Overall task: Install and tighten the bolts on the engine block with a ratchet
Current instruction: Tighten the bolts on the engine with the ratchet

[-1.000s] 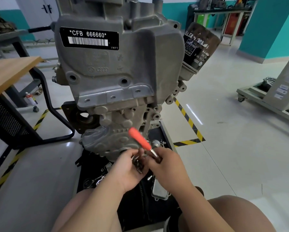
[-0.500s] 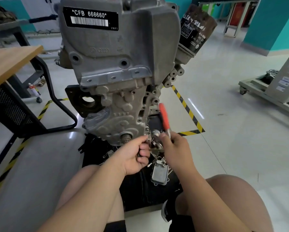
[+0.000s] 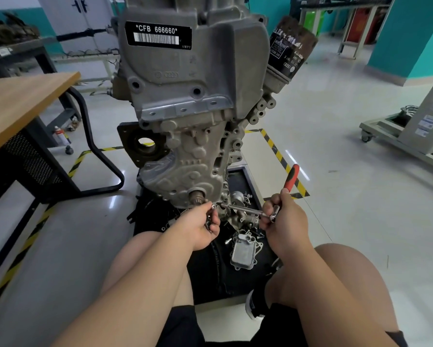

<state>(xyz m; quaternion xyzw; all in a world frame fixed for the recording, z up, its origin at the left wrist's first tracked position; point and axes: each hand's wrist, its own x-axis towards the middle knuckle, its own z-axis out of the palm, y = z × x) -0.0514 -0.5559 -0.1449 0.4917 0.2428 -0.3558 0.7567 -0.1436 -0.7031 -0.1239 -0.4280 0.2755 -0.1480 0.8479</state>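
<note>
We face the engine block (image 3: 193,136), upright over a black tray (image 3: 248,172). A second ago the ratchet (image 3: 290,180) sat between our hands. Now its extension bar (image 3: 243,209) lies level, aimed at the block's lower edge. Our right hand (image 3: 283,219) is clamped round the ratchet head. Our left hand (image 3: 200,226) pinches a bolt (image 3: 213,206) at the block, with what look like spare bolts curled in the palm. We judge the bolt is being started, not yet tightened. A wooden tabletop (image 3: 22,96) stands left and the oil filter (image 3: 289,50) sits high right. An oil cooler (image 3: 244,251) and loose parts in the tray may crowd the handle's swing.
</note>
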